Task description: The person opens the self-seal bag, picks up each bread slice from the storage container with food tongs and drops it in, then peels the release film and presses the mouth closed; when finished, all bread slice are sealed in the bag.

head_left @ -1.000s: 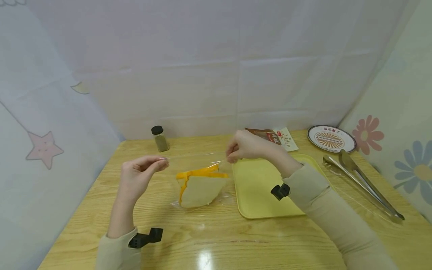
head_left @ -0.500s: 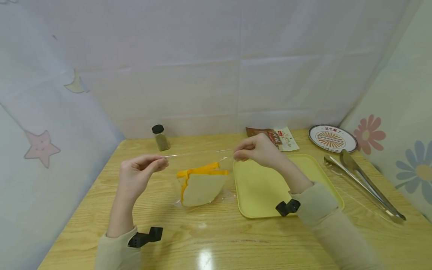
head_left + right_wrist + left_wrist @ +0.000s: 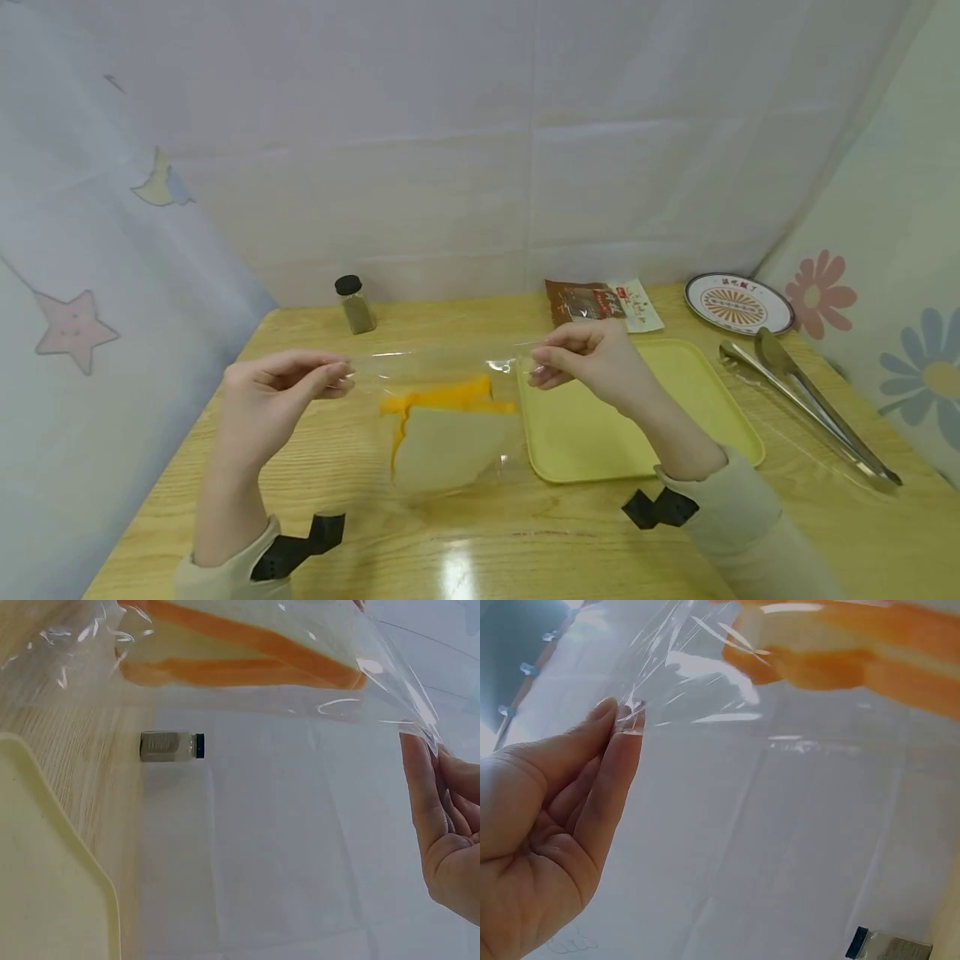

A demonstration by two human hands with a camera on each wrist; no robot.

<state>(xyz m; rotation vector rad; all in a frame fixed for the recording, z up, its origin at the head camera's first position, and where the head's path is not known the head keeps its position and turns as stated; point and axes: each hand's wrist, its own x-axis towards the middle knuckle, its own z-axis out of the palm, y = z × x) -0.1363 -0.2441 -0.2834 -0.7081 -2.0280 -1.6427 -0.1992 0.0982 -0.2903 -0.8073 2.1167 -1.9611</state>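
Note:
Between the two hands hangs a clear plastic bag (image 3: 442,362), its upper edge stretched nearly level. Pale bread-like slices (image 3: 450,446) with orange edges are inside, lying at an angle to each other. My left hand (image 3: 273,400) pinches the bag's upper left corner between thumb and fingers, and the left wrist view shows the film gathered at those fingertips. At the upper right corner, my right hand (image 3: 600,367) pinches the film the same way. Through the film, the slices' orange edges (image 3: 247,671) show large in the right wrist view.
Right of the bag lies a yellow tray (image 3: 600,442), partly behind the right hand. Metal tongs (image 3: 810,404) and a patterned plate (image 3: 738,304) are farther right. A brown-and-white food packet (image 3: 592,302) and a black-capped spice jar (image 3: 356,308) stand along the back.
The hands have spread apart, the left moving left and the right moving right. The bag is pulled wider, and its slices appear larger and slightly lower in the head view.

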